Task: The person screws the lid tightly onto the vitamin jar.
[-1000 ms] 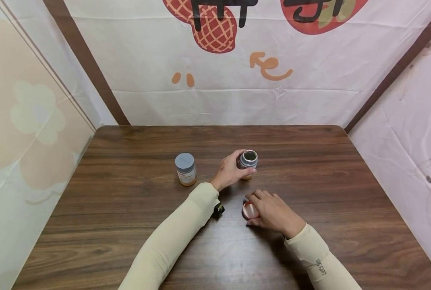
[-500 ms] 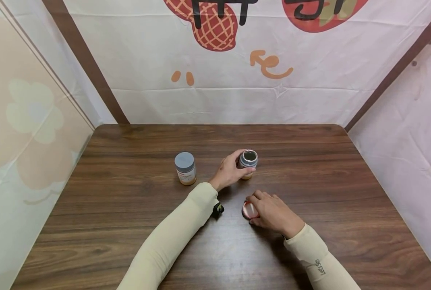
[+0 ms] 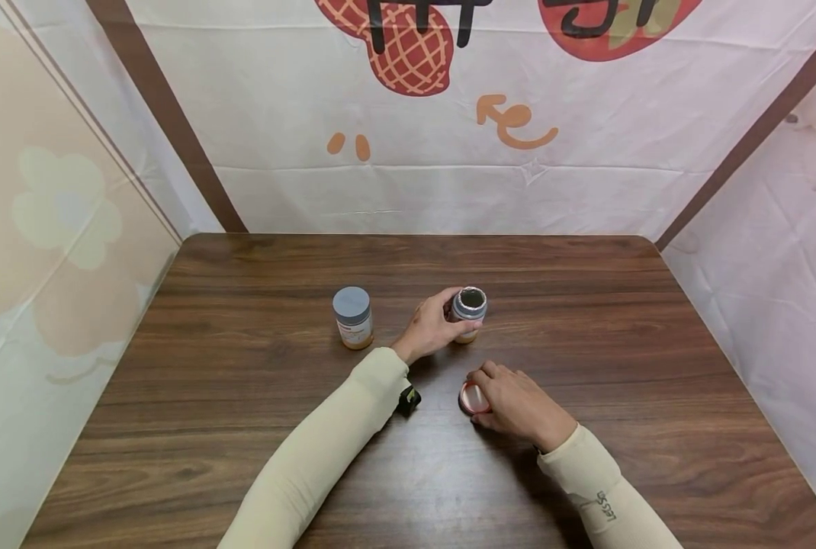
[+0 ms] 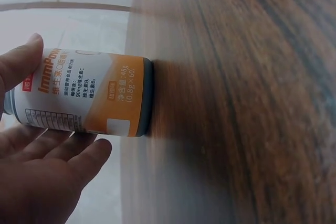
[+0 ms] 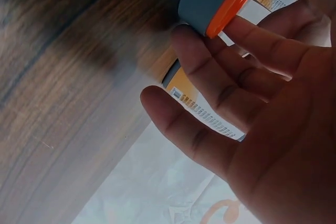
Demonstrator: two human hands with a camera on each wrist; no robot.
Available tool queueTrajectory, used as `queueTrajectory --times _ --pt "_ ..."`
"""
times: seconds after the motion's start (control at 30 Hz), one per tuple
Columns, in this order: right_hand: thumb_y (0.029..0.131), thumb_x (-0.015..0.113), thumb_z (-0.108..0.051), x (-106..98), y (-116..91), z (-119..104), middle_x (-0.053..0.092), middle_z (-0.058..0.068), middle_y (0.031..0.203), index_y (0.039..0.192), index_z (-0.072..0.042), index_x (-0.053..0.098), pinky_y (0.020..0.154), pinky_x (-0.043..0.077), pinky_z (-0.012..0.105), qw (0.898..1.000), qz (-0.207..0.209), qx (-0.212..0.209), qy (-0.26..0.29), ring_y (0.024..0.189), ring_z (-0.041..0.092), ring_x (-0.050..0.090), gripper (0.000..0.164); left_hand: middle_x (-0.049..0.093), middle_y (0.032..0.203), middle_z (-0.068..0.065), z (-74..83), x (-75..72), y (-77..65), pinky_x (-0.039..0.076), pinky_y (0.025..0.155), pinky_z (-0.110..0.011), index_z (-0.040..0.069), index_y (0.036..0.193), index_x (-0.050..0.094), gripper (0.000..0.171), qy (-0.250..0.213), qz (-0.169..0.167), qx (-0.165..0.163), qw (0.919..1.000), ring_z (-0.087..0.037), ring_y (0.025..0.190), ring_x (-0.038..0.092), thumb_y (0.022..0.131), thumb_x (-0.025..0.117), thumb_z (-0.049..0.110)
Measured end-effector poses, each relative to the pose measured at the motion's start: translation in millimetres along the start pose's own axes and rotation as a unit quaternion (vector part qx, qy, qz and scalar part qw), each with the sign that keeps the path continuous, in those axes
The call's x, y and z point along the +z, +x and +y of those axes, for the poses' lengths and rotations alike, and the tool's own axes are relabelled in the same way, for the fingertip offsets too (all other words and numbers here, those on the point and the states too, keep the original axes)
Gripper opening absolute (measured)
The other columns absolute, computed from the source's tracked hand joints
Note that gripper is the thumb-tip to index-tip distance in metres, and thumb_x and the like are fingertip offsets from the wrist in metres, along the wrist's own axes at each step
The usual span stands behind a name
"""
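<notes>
In the head view my left hand (image 3: 430,329) grips an uncapped supplement jar (image 3: 468,313), standing upright on the table with its mouth facing up. Its white-and-orange label (image 4: 107,93) shows in the left wrist view, thumb on one side and fingers on the other. Nearer to me, my right hand (image 3: 518,402) holds the jar's lid (image 3: 473,398) by its edge, inner side up, close over the tabletop. The right wrist view shows this lid (image 5: 212,1) as grey with an orange rim. A second jar (image 3: 353,319), capped with a grey-blue lid, stands left of my left hand.
The brown wood-grain table (image 3: 257,396) reaches back to a printed fabric wall (image 3: 277,191), with more fabric along both sides. A small black device (image 3: 409,399) sits at my left wrist.
My left hand and the uncapped jar have shifted very slightly toward me. My right hand and the lid stay almost in place.
</notes>
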State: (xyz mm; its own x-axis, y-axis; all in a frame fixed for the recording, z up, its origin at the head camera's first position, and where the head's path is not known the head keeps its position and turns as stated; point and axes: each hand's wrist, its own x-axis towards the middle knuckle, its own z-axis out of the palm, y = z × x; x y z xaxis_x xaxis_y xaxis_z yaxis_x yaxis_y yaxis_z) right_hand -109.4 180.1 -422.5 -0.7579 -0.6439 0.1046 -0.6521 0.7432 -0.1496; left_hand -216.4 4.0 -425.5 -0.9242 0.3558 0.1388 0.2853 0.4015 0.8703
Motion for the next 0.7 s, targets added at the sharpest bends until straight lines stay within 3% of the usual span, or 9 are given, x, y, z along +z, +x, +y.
queueTrajectory --times 0.2,0.37,0.7 --pt "0.072 0.089 -0.021 0 0 -1 0.06 0.007 0.091 0.105 -0.001 0.063 0.063 0.052 0.039 1.0 0.011 -0.009 0.002 0.079 0.023 0.061 0.047 0.067 0.122 -0.01 1.0 -3.4 -5.9 0.047 0.097 -0.036 0.006 0.137 0.056 0.061 0.001 -0.015 -0.002 0.9999 -0.022 0.111 0.062 0.085 0.083 0.02" --pt "0.073 0.086 -0.017 -2 1 -2 0.06 0.005 0.088 0.104 0.0 0.06 0.065 0.053 0.037 0.999 0.004 0.006 0.038 0.075 0.022 0.061 0.044 0.066 0.125 -0.012 1.8 -7.5 -11.6 0.047 0.098 -0.039 0.006 0.138 0.056 0.063 0.002 -0.023 0.003 0.9997 -0.025 0.116 0.061 0.084 0.084 0.019" --pt "0.075 0.083 -0.016 -3 2 -2 0.059 0.006 0.092 0.109 0.001 0.059 0.064 0.052 0.034 0.998 -0.001 0.014 0.065 0.071 0.02 0.06 0.045 0.065 0.125 -0.01 2.0 -15.2 -21.0 0.046 0.098 -0.041 0.009 0.139 0.055 0.062 0.006 -0.032 0.011 0.9994 -0.024 0.116 0.06 0.085 0.083 0.02"
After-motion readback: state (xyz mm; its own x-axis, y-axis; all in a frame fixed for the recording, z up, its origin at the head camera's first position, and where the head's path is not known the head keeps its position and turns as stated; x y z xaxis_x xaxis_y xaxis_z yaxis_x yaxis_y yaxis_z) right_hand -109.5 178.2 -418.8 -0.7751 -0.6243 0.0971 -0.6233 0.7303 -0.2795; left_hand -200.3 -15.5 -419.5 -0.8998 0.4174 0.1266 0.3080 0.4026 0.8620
